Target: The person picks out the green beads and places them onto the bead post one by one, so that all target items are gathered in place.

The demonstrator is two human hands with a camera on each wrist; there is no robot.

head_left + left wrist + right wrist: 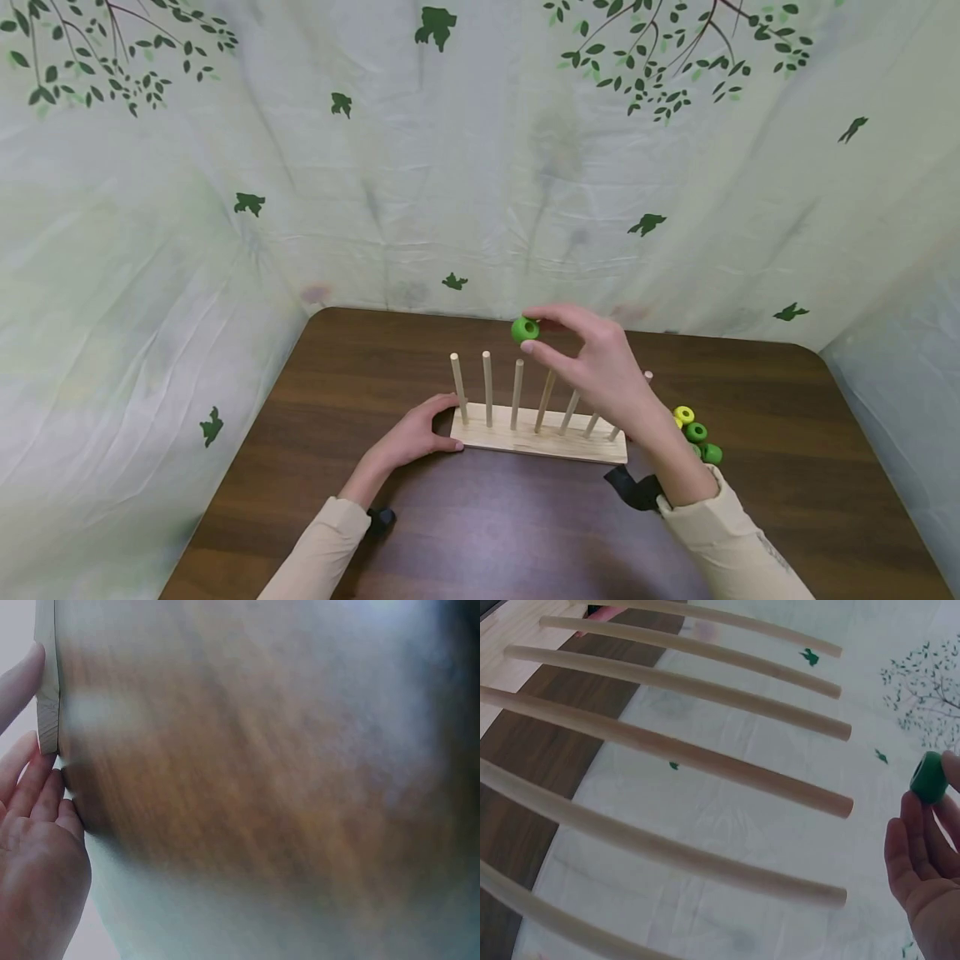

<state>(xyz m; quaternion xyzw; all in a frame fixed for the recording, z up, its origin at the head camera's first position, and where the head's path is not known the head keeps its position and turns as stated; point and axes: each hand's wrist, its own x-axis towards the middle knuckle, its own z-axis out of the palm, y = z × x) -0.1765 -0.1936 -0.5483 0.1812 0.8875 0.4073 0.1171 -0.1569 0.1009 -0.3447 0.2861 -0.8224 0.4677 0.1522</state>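
A light wooden base (536, 437) with a row of several upright pegs (517, 393) stands on the table. My left hand (411, 435) holds the base's left end, thumb at the front corner and fingers behind; the left wrist view shows the base edge (48, 712) between thumb and fingers. Above the pegs, my right hand (600, 362) pinches a green bead (525, 329) between thumb and fingertips. In the right wrist view the green bead (929, 778) is off the peg tips, not touching them. No bead shows on the visible pegs.
Yellow beads (683, 414) and green beads (696, 432) lie grouped right of the base, partly behind my right forearm. The brown table (780, 467) meets a pale leaf-printed cloth (480, 167) at the back and sides. Dark straps circle both wrists.
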